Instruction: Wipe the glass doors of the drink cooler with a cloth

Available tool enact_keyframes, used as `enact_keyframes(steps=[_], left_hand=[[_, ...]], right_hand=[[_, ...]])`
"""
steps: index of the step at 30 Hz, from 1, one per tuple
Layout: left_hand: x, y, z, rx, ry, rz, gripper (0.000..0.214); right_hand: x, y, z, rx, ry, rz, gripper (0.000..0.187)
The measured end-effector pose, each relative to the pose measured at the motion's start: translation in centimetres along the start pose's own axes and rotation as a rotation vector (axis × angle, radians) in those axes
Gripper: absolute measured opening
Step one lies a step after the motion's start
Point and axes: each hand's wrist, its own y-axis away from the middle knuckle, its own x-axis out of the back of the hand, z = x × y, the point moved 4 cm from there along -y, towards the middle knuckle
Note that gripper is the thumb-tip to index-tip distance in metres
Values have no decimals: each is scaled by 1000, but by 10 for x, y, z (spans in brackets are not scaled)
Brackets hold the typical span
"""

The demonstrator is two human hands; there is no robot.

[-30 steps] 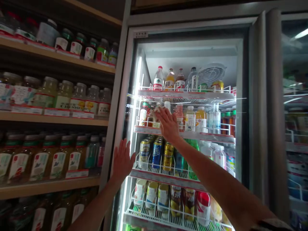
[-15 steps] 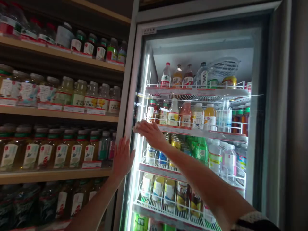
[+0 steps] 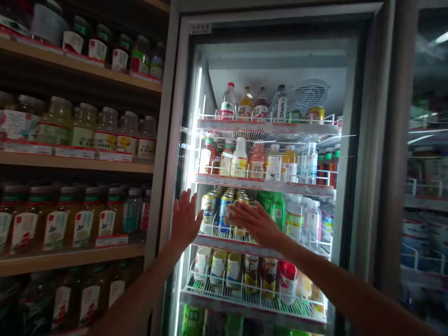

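My left hand (image 3: 185, 217) is raised with fingers spread, in front of the left edge of a lit drinks fridge (image 3: 164, 140), with nothing in it. To its right, my right hand (image 3: 254, 223) stretches out flat, its fingers pointing left and slightly blurred. It is in front of the glass, over a row of gold cans (image 3: 241, 200); whether it touches the glass I cannot tell. Near my left hand stand blue cans (image 3: 225, 210) on the same wire shelf. Above them are white-capped bottles (image 3: 239, 158) and a pink bottle (image 3: 257, 161).
Wooden shelves (image 3: 77, 161) with rows of bottled drinks (image 3: 84, 219) stand at the left. The fridge's lower shelf holds several cans (image 3: 234, 270). A fan grille (image 3: 308, 95) sits high inside. Another glass-fronted cooler (image 3: 425, 200) stands at the right edge.
My view has shifted right, bringing the second cooler into sight. My right hand has moved down and right, from the bottle shelf to the cans. My left hand has moved slightly right and up.
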Motion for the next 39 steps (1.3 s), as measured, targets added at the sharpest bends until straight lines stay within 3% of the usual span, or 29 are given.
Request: enact_keyframes(steps=[5, 7, 10, 11, 15, 17, 22, 27, 29, 32, 33, 37, 39], left_hand=[[-17, -4, 33, -39, 60, 41, 56], [-21, 0, 42, -49, 59, 65, 57], [-24, 8, 51, -80, 74, 50, 56], [-25, 10, 53, -91, 85, 41, 57], [-26, 16, 62, -141, 107, 34, 60], [-26, 17, 66, -150, 103, 33, 60], [-28, 20, 71, -117, 119, 22, 60], [-29, 23, 74, -74, 123, 39, 61], [-29, 25, 76, -81, 114, 42, 63], [-28, 30, 78, -105, 104, 35, 65], [-28, 31, 78, -109, 103, 34, 66], [-29, 35, 79, -91, 107, 41, 67], [-28, 36, 79, -82, 112, 42, 67]], right_hand=[[15, 24, 35, -339, 92, 107, 53], [16, 37, 27, -280, 71, 70, 53], [13, 62, 3, -29, -6, -55, 51], [13, 68, 0, -5, -12, -68, 50], [20, 80, 23, -302, 72, 49, 52], [20, 86, 23, -369, 86, 76, 51], [15, 105, -3, -91, -8, -53, 49], [29, 115, 34, -486, 113, 129, 53], [27, 123, 25, -426, 96, 88, 52], [20, 138, 4, -192, 33, -50, 51], [20, 141, 6, -194, 40, -47, 52], [35, 153, 40, -541, 176, 162, 60], [37, 163, 40, -552, 176, 153, 63]])
